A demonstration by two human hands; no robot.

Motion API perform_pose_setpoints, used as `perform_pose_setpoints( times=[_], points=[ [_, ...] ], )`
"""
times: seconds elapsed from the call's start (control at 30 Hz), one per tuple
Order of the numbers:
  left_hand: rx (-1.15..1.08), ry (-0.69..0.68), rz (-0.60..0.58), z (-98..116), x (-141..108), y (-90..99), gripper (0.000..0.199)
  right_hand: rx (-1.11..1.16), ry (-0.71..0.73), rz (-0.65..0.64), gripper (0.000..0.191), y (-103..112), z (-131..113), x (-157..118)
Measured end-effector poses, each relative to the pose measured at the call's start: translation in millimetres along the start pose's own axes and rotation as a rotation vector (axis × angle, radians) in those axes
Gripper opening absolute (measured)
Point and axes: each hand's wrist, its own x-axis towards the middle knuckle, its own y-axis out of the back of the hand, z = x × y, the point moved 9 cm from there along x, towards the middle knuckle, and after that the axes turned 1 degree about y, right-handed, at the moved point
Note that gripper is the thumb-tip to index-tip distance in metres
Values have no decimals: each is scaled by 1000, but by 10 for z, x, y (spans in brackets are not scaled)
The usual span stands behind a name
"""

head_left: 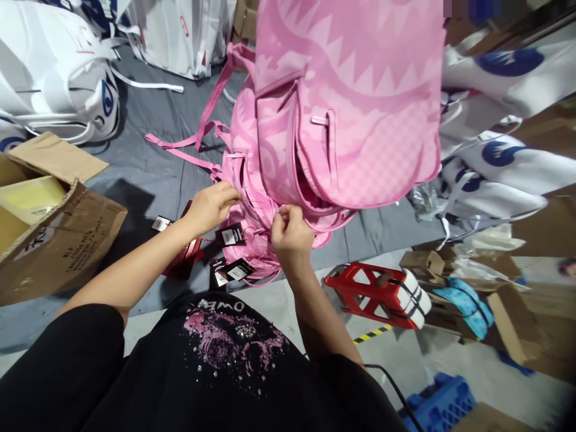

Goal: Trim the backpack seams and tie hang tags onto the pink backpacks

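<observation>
Pink patterned backpacks are piled on a grey cloth-covered table, with straps trailing to the left. My left hand has its fingers closed together at the left side of the pile; what they hold, if anything, is too small to tell. My right hand is curled closed at the pink fabric just below the large top backpack, and its fingertips hide whatever is between them. Black tags with white labels hang between and below my hands. The front pocket of the top backpack gapes at its zipper.
An open cardboard box stands at the left. White backpacks lie at the back left, and more white bags are stacked at the right. A red stool and a blue crate are on the floor.
</observation>
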Motion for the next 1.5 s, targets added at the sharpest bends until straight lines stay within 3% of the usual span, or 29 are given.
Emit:
perform_pose_setpoints(
  times=[0.2,0.37,0.47,0.57,0.67,0.73,0.8,0.9,1.1,1.2,1.3,1.4,1.5],
  points=[
    [117,18,-93,82,184,-176,28,116,1,159,29,95,135,-153],
    [136,-15,-181,306,344,-328,25,132,62,142,27,53,178,-99],
    [45,-55,-271,509,459,-448,22,41,91,74,27,51,146,-53],
    [-229,15,-401,577,486,-505,17,-53,78,40,32,140,144,-70],
    [-527,145,-564,476,374,-477,33,4,-83,52,28,265,261,-141],
    [-664,203,-632,353,293,-401,44,284,-324,-7,19,207,432,-221],
    [-745,235,-649,239,242,-310,44,660,-540,-129,15,18,499,-310],
    [-778,220,-670,232,160,-251,44,996,-661,-300,18,-150,393,-342],
    [-662,125,-544,454,7,-362,45,1225,-711,-416,32,-151,372,-328],
    [-730,152,-440,407,-51,-396,46,1287,-732,-397,34,-168,458,-381],
    [-790,184,-263,257,-71,-319,44,1281,-731,-449,30,-217,486,-433],
    [-708,167,-11,131,-55,-163,18,1212,-701,-496,25,-230,470,-424],
    [-448,-48,192,289,-41,0,8,1223,-660,-536,25,-228,381,-369]
  ],
)
